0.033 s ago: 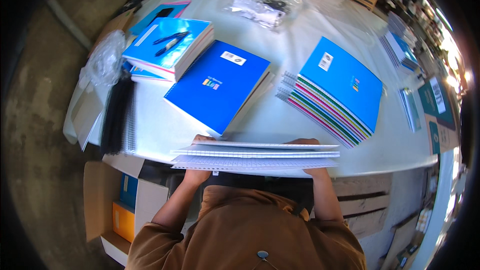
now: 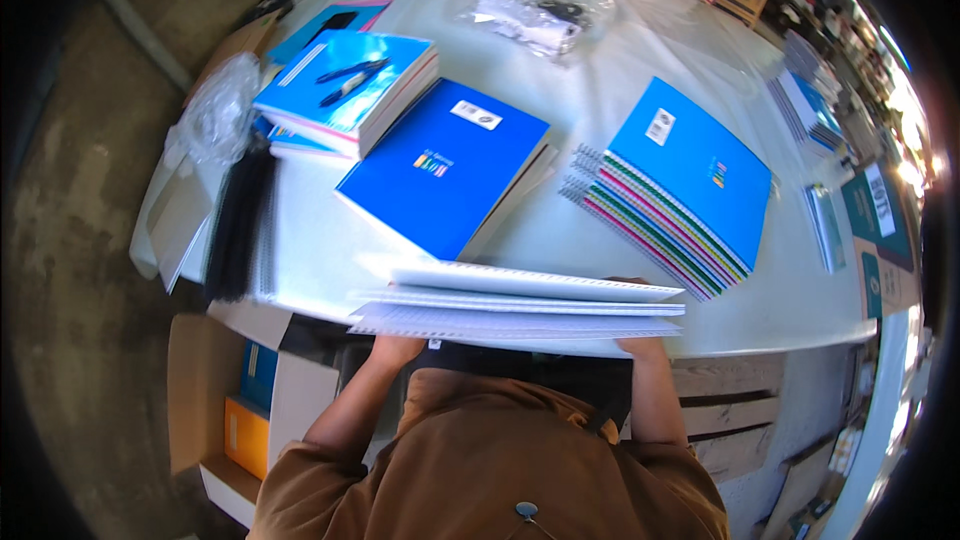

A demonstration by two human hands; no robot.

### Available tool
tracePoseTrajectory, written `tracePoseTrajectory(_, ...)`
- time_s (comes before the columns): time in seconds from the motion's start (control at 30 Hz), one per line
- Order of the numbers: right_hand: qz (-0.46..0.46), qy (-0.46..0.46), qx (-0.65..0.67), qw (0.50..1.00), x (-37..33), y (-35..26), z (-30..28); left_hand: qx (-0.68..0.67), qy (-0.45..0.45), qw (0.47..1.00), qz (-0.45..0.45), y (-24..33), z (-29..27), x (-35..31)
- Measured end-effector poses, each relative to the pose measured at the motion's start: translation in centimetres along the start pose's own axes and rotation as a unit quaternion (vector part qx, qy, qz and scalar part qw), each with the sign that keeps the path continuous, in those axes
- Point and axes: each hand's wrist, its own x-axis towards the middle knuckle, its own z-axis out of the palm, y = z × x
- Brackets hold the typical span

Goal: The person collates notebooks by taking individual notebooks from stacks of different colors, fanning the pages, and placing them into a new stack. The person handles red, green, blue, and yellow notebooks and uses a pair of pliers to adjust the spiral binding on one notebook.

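Observation:
Close to my body at the table's front edge is a stack of white punched sheets [image 2: 520, 324], gripped at both ends and seen nearly edge-on. Its layers stand apart, with the top part raised at the left. My left hand [image 2: 399, 349] closes on the left end, its fingers mostly behind the paper. At the other end my right hand [image 2: 643, 345] is closed too, fingertips showing over the far side. Just beyond lies a dark blue notebook [image 2: 440, 170]. To its right, a pile of spiral notebooks [image 2: 690, 175] with light blue covers and coloured edges rests on the table.
Two pens [image 2: 350, 83] lie on a blue-covered book stack [image 2: 325, 90] at left. Near it are crumpled clear plastic [image 2: 215, 110] and black binding coils [image 2: 240, 225]. A plastic-wrapped bundle [image 2: 545, 15] sits farther back. An open carton [image 2: 305, 410] stands below the table's left front.
The stack's upper layers have lifted and spread apart at the left end. My left fingertips, visible above the paper before, are now hidden. The whole view has shifted slightly.

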Motion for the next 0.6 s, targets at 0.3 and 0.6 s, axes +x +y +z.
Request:
tracePoseTrajectory(0.3, -0.061, 0.019, -0.185, 0.981, 1.4, -3.6, 0.1, 0.45, 0.083, 0.886, -0.074, 3.0, -5.8, 4.9)
tracePoseTrajectory(0.6, -0.11, 0.082, -0.161, 0.977, 1.4, -2.7, 0.2, 0.671, 0.186, 0.679, -0.231, -1.5, -19.1, 3.6)
